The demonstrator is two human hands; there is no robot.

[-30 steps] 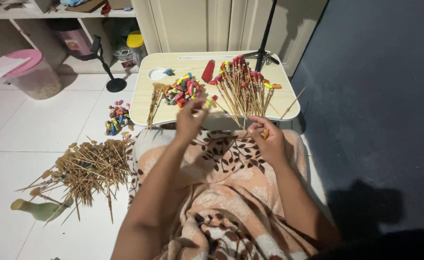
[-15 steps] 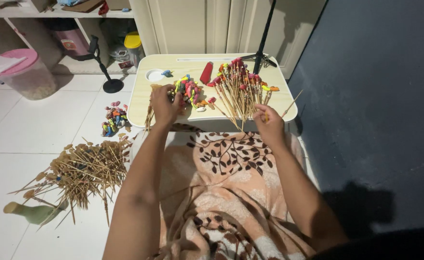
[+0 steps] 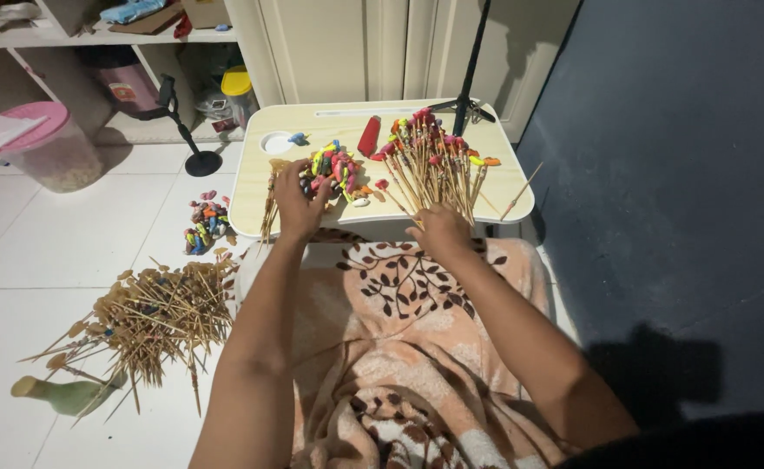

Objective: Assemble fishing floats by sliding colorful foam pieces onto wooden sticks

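A peach blanket point(image 3: 399, 347) with dark leaf print covers the lap under both forearms. Beyond the hands stands a pale folding table point(image 3: 330, 122). Left of the left arm, a heap of bare sticks point(image 3: 152, 317) sprawls on the white floor, a green bottle point(image 3: 61, 395) lying at its near end. Far left sits a clear tub point(image 3: 48, 156) with a pink lid. The right hand point(image 3: 438, 233) is closed on the lower ends of a fan of sticks point(image 3: 434, 165) tipped with coloured balloons — these spread across the table ahead of it. The left hand point(image 3: 299, 204) reaches into a pile of loose balloons point(image 3: 334, 169); whether its fingers pinch one I cannot tell. A red cone point(image 3: 370, 136) stands just past that pile.
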